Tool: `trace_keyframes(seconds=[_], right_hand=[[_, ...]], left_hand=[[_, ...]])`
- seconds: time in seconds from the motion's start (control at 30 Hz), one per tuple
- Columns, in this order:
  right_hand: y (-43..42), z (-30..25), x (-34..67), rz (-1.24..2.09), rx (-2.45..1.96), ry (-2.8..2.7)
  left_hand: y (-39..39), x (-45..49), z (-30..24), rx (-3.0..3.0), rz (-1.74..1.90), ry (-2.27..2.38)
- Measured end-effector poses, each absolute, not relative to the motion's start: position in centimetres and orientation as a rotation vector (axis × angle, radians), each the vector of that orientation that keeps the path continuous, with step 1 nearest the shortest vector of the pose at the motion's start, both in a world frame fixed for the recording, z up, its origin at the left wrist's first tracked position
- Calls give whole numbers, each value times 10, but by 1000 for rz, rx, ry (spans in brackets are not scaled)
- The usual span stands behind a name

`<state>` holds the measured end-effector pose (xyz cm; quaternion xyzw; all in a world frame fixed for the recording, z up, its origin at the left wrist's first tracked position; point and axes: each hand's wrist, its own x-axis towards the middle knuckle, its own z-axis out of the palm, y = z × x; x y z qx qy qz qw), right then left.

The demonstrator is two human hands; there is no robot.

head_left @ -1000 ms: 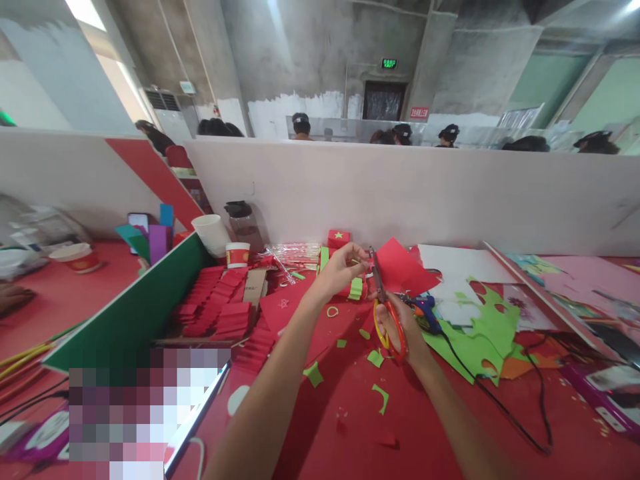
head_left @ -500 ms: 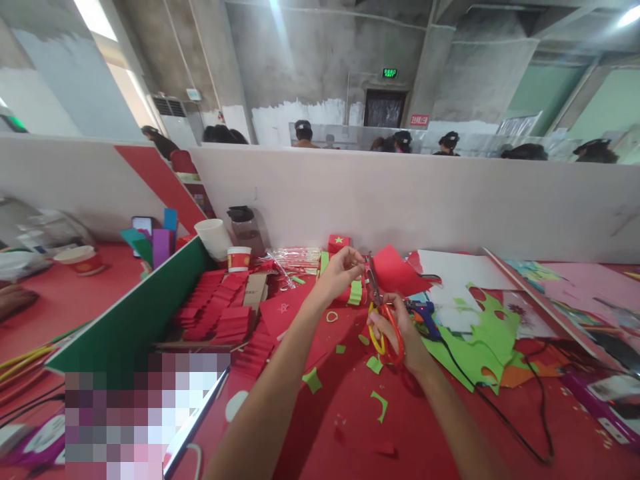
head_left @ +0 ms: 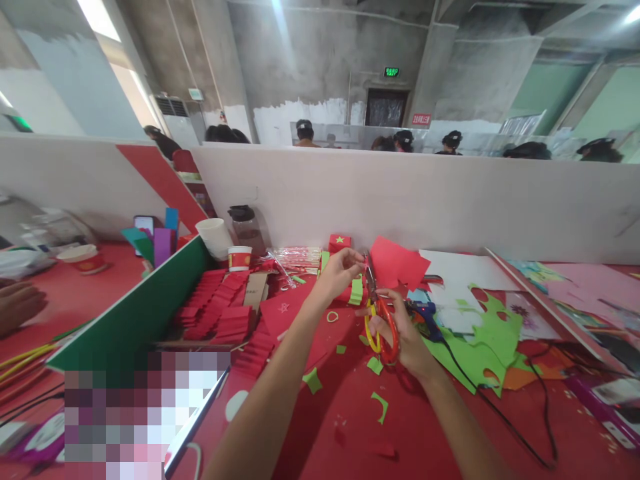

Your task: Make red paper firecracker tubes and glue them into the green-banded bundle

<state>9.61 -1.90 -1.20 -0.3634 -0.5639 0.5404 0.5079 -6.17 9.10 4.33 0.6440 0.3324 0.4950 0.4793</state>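
My right hand [head_left: 395,327] is wrapped round scissors [head_left: 380,323] with one red and one yellow handle loop, blades pointing away from me. Just left of the blade tips, my left hand [head_left: 343,270] is closed in a pinch on red paper [head_left: 399,261]. Most of that sheet shows to the right of the blades, and its edge between my fingers is partly hidden. Beneath the hands lie small green paper scraps [head_left: 313,380]. A green-banded red roll [head_left: 356,291] sits behind the scissors, and a red box with a green star [head_left: 340,241] stands against the partition.
Folded red paper strips [head_left: 210,303] fill the left side beside a green divider [head_left: 135,310]. A paper cup [head_left: 239,259] and a bottle [head_left: 246,230] stand behind them. Right are a blue glue gun [head_left: 425,319], its black cable and cut green sheets [head_left: 495,333]. Another person's hand [head_left: 20,307] shows far left.
The red sheet has turned and now spreads wider to the right of the blades. The scissor handles have come closer together. At far left the other person's hand has moved further into view.
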Motion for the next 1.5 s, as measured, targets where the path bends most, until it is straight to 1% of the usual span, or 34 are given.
trace_keyframes(seconds=[0.43, 0.83, 1.1, 1.33, 1.5], right_hand=[[-30, 0, 93, 1328, -915, -1413], [-22, -5, 97, 1275, -934, -1426], [-17, -16, 101, 1257, -956, -1453], [-21, -7, 97, 1213, -954, -1497], [-18, -10, 99, 1197, -969, -1511]], left_hand=[[90, -61, 41, 1603, 1180, 837], [88, -67, 46, 1649, 1195, 816], [88, -70, 47, 1634, 1134, 828], [89, -73, 47, 1658, 1109, 833], [86, -73, 50, 1663, 1101, 841]])
